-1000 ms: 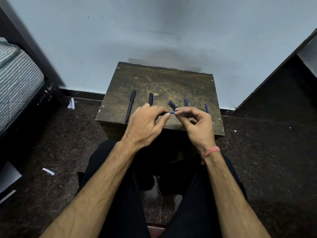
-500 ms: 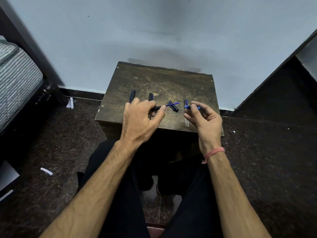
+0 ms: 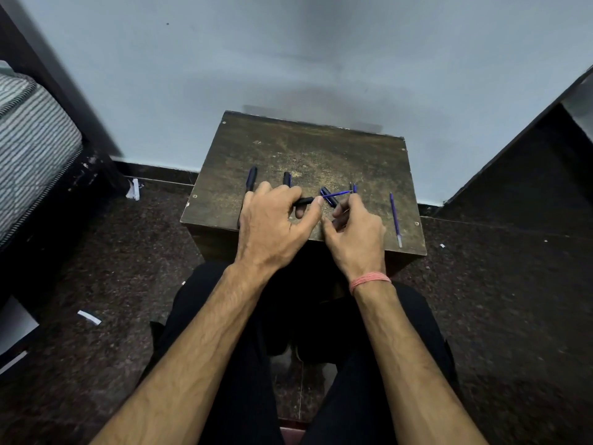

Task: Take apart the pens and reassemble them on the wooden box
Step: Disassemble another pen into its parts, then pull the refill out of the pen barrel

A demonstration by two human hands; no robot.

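The wooden box stands in front of my knees with pen parts along its near half. My left hand grips a black pen barrel, and a blue refill sticks out of it to the right. My right hand has its fingers curled just below the refill's free end; what they hold is hidden. A whole black pen lies partly under my left hand. A short black piece, a black cap and two thin refill ends also lie there. Another blue refill lies near the right edge.
A striped mattress on a dark frame is at the left. The dark speckled floor carries paper scraps. A pale wall rises behind the box and a dark panel slants at the right. My black-trousered legs reach under the box's front edge.
The hands first pulled apart, drawing the blue refill out of the barrel. Since then my right hand has moved back left toward the refill's end, uncovering the refill at the right edge.
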